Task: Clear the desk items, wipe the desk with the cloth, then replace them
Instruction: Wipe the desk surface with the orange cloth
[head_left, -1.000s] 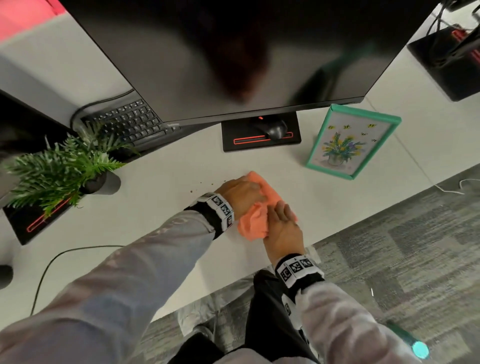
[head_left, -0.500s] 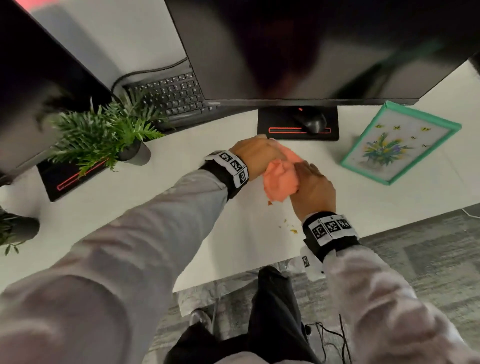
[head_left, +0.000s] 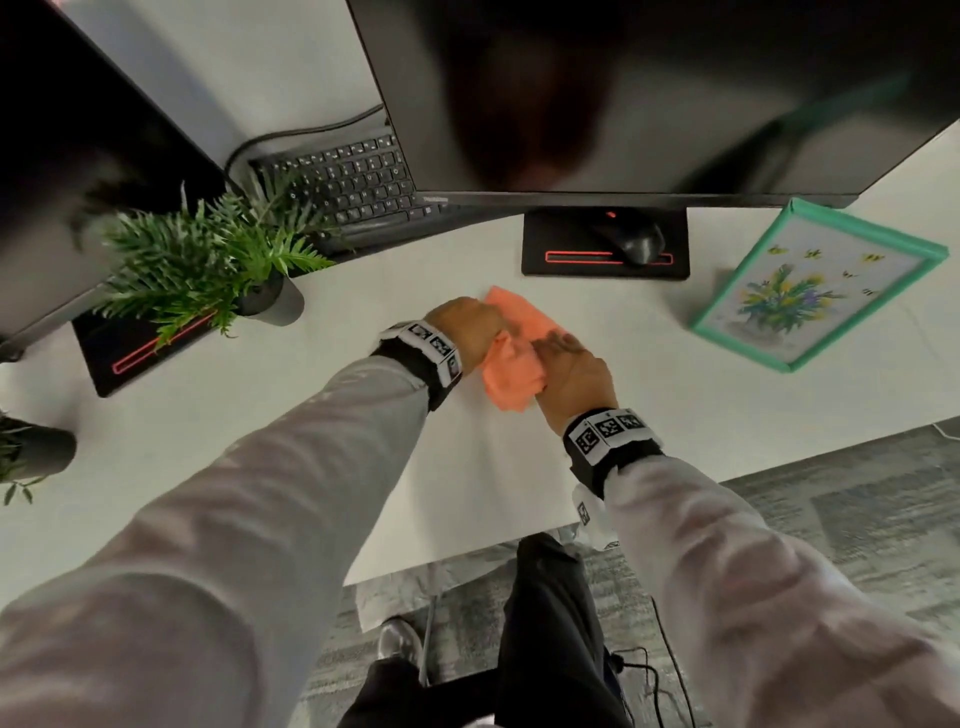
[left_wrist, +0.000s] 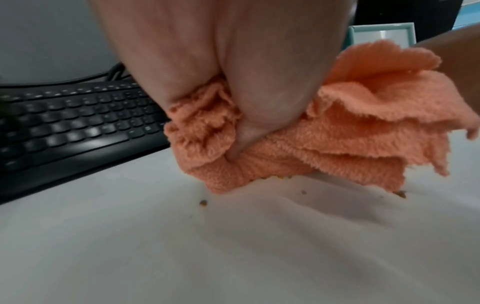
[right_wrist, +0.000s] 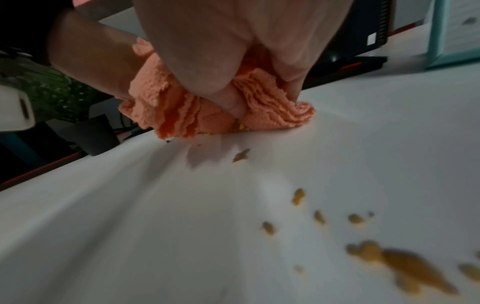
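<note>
An orange cloth lies bunched on the white desk, in front of the monitor stand. My left hand grips its left side; in the left wrist view the thumb digs into the folds of the cloth. My right hand holds the right side, fingers pressed into the cloth. Both hands push it down on the desk. Yellow crumbs are scattered on the desk near my right wrist, and a few crumbs sit at the cloth's edge.
A green-framed flower picture stands to the right. A potted plant stands to the left, with a keyboard behind it. A mouse rests on the monitor stand. The desk's front edge is close to my body.
The cloth went from spread under both hands to a bunch gathered between them, and both hands now press it on the desk. My head view has shifted left.
</note>
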